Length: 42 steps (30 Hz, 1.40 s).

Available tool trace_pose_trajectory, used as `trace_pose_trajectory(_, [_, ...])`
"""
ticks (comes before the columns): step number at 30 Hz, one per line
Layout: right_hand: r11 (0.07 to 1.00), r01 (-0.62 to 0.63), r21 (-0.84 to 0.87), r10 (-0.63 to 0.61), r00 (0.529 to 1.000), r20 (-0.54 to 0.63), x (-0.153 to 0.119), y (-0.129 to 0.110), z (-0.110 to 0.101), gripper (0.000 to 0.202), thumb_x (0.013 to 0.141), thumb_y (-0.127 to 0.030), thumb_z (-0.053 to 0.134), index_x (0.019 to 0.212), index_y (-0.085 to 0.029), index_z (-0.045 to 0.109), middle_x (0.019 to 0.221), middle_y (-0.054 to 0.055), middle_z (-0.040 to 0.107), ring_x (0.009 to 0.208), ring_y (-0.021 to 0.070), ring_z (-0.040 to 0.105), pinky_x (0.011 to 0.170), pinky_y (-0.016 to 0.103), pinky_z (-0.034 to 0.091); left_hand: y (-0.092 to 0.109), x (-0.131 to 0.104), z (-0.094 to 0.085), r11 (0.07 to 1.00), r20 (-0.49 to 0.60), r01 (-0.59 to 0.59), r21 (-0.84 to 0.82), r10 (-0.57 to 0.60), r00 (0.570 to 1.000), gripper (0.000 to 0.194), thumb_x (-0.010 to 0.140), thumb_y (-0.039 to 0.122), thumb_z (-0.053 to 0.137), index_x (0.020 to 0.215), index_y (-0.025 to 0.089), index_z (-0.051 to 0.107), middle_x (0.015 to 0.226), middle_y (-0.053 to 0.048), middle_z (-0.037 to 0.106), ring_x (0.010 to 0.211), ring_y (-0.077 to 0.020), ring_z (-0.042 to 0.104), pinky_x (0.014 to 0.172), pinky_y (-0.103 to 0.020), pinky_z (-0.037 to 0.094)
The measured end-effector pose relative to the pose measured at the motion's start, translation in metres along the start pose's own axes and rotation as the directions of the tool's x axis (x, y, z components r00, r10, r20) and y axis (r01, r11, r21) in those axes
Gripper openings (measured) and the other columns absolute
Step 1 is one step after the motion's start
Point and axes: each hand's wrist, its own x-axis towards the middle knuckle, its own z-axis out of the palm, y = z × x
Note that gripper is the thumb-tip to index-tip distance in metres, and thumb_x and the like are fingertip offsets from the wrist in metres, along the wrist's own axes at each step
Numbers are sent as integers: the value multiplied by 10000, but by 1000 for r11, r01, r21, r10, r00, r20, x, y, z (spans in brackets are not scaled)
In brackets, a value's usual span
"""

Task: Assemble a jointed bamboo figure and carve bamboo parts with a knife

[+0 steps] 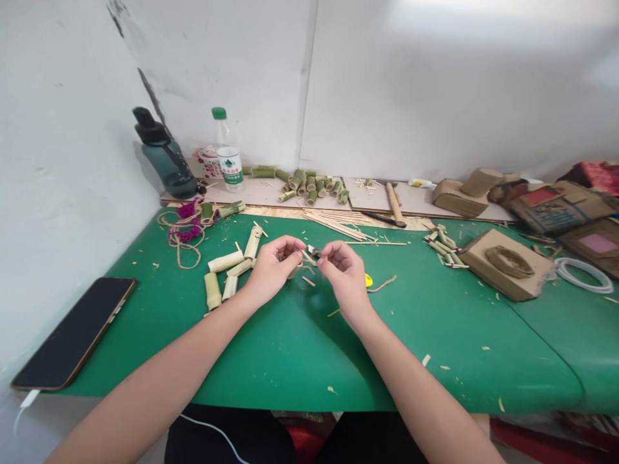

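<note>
The left grip [275, 267] is closed on a thin stick [308, 258], while a small dark-and-white piece [316, 251] appears to be pinched in the right grip [342, 272] — what it is cannot be told. The stick is held in the narrow gap between the two, its long axis slanted from the left grip toward the right, neither hand being clearly nearer. Below the gap, a stick scrap [308, 281] is seen on the green surface [290, 361]; bamboo pieces [225, 261] are spread left of the left grip — long sticks [338, 225] beyond both.
</note>
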Motion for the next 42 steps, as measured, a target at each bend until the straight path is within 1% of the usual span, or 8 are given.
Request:
trace_pose_trajectory(5, [991,-132,24,131,991,41,4,2,-2,160,706,-287,698,823,-222,610,660,-41,545,573,121,472,562,264,398,-1,1,0,1000,-18,-6,-7,6,1000,99,798,221,699,890,185,710,787,-2,664,694,-122,594,631,-238,462])
trace_pose_trajectory(11, [973,-139,184,126,989,81,1,-11,-2,166,679,-240,699,803,-221,589,692,-47,552,567,100,472,557,247,390,-3,2,1,999,-47,8,-35,-10,999,122,797,236,704,906,183,696,798,-5,667,711,-126,605,654,-244,480])
trace_pose_trajectory(17, [976,-213,38,209,973,96,4,1,-3,113,650,-207,624,741,-224,558,590,-69,464,499,90,367,479,233,300,1,3,2,996,-82,27,-88,-34,996,122,775,220,692,892,190,674,824,-2,676,747,-128,629,718,-253,511])
trace_pose_trajectory(20, [990,-132,-51,134,990,44,6,7,-3,101,680,-236,665,757,-219,602,627,-50,519,528,102,418,485,238,340,3,3,1,994,-64,42,-97,-48,997,129,772,217,685,897,188,676,812,2,670,743,-125,629,720,-251,507])
trace_pose_trajectory(23, [992,-78,-99,86,994,75,7,10,-3,158,740,-319,738,847,-207,704,694,-8,624,598,134,525,538,259,416,3,2,0,995,-27,48,-90,-50,998,113,785,210,674,895,184,682,800,-5,678,741,-131,637,707,-251,502])
trace_pose_trajectory(28, [997,-74,-37,77,995,60,8,14,-1,216,741,-388,809,870,-215,792,810,37,734,686,173,629,622,301,499,0,0,1,998,36,26,-49,-24,999,93,812,207,675,900,179,687,835,-13,704,766,-134,653,730,-253,506])
trace_pose_trajectory(34, [985,-156,66,153,987,56,7,13,2,322,649,-426,910,844,-211,771,770,28,735,691,176,651,654,315,547,-3,-3,2,999,79,-25,23,23,997,108,855,220,661,952,182,688,856,-14,710,779,-140,659,751,-271,506])
trace_pose_trajectory(42, [975,-173,138,174,985,2,6,8,2,340,625,-396,935,848,-206,762,763,21,740,679,158,668,655,291,572,-4,-4,1,989,110,-98,114,86,990,120,872,218,677,988,189,679,871,-7,716,807,-136,665,752,-267,485])
